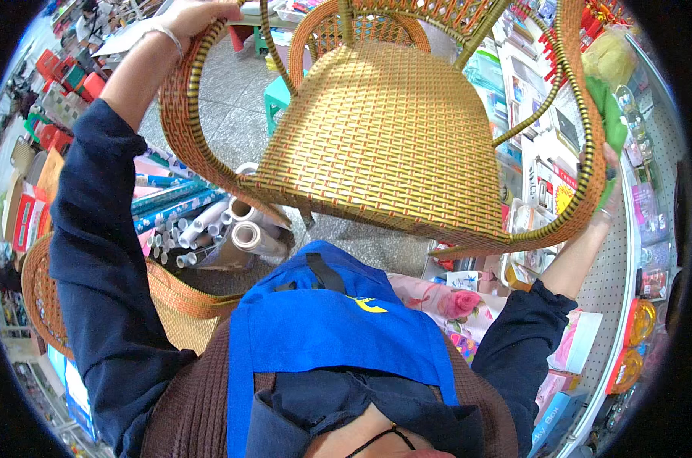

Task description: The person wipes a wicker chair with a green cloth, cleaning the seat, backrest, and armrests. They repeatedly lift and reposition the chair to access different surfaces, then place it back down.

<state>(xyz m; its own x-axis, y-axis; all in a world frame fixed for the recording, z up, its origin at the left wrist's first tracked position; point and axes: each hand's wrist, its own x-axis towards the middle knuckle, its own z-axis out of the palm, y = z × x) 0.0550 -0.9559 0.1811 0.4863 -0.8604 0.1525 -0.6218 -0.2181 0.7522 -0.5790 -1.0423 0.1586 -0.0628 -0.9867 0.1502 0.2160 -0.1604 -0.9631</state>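
In front of me is a yellow and orange woven wicker armchair (391, 137), its seat facing up and its curved arms spreading to both sides. My left hand (200, 17) is wrapped over the chair's left armrest near the top of the view; a bracelet circles the wrist. At the outer side of the other armrest, my right hand (609, 177) holds a green cloth (608, 111) against the wicker. The armrest partly hides those fingers. The chair's backrest is cut off by the top edge.
A second wicker chair (185, 292) stands at my left, and another wicker chair (300, 46) behind the front one. Rolls of plastic sheeting (257, 237) stand low left. Stacked goods (543, 172) and a pegboard rack (598, 269) line the right. A teal stool (276, 98) is beyond.
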